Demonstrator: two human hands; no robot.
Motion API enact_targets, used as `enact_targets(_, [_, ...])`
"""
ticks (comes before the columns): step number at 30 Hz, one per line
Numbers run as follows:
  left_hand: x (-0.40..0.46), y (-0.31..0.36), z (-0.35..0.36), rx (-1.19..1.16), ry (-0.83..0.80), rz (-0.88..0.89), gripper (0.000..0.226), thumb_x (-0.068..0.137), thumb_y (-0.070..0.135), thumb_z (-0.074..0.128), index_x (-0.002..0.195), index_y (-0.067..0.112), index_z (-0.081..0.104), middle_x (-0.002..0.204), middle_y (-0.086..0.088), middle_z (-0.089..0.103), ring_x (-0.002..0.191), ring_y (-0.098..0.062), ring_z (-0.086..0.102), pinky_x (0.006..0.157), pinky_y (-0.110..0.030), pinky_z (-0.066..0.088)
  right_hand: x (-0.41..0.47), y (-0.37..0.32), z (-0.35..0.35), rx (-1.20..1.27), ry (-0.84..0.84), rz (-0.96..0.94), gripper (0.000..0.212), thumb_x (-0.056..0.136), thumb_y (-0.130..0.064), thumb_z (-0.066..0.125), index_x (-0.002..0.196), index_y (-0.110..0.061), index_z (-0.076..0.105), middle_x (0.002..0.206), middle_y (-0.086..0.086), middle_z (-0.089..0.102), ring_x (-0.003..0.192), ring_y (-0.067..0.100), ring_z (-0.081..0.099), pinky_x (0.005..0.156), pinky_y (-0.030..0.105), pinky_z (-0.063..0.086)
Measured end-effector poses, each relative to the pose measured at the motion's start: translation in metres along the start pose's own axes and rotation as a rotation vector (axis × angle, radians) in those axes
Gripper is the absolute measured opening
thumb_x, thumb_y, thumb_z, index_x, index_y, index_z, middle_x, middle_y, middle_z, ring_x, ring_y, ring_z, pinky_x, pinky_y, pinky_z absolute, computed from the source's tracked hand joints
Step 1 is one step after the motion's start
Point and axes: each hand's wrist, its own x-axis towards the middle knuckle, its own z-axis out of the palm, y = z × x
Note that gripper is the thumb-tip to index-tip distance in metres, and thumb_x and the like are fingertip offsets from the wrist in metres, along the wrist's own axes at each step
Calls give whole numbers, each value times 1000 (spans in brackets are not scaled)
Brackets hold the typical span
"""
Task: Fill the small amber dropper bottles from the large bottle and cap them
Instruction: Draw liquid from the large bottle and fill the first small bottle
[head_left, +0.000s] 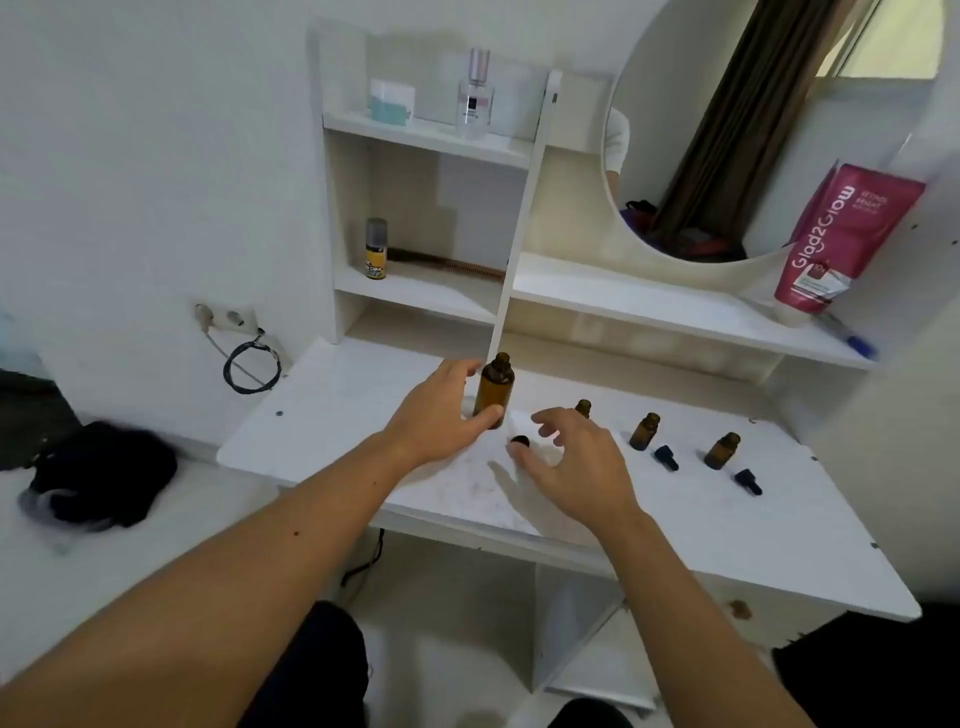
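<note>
Placement of the task items is on a white laminate counter (675, 530) fitted below a white shelf unit (431, 291) and a round mirror (727, 130). A large amber glass bottle (497, 389), uncapped and upright, is positioned near the rear centre of the counter. It is grasped by the left hand (441, 415), with the thumb laid against its lower front and the fingers wrapped behind it. The right hand (576, 462) is held just above the counter with fingers spread and curved downward, released and gripping nothing; a small black cap (519, 441) is seen just beside its fingertips. Three small amber dropper bottles are set upright and uncapped in a row to the right: the first (584, 408) is partly hidden behind the right hand, the second (644, 431) and third (723, 450) are fully visible. A black dropper cap (666, 458) is laid near the second bottle, and another (748, 481) near the third. A pink tube (841, 234) is leaned on the right shelf.
</note>
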Motion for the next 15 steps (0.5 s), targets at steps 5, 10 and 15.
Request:
enact_targets(5, [8, -10, 19, -130, -12, -53, 69, 90, 49, 74, 147, 25, 43, 146, 2, 54, 131, -18, 55, 108, -42, 51, -6, 1, 24, 35, -53, 60, 46, 90, -58, 68, 125, -29, 65, 120, -12, 69, 105, 10, 61, 94, 30, 54])
enact_targets(10, [13, -17, 28, -240, 4, -98, 60, 92, 41, 75, 143, 27, 46, 137, 4, 60, 120, -16, 60, 102, -39, 56, -3, 6, 36, 101, 38, 82, 26, 98, -41, 66, 120, -28, 69, 116, -12, 70, 100, 6, 61, 94, 25, 55])
enact_targets(15, [13, -23, 33, -278, 29, -91, 55, 94, 38, 73, 142, 24, 49, 131, 5, 63, 111, -12, 63, 98, -30, 56, 9, 7, 16, 276, 285, 66, 18, 94, -23, 76, 111, -19, 77, 101, -7, 72, 84, 4, 66, 81, 26, 60])
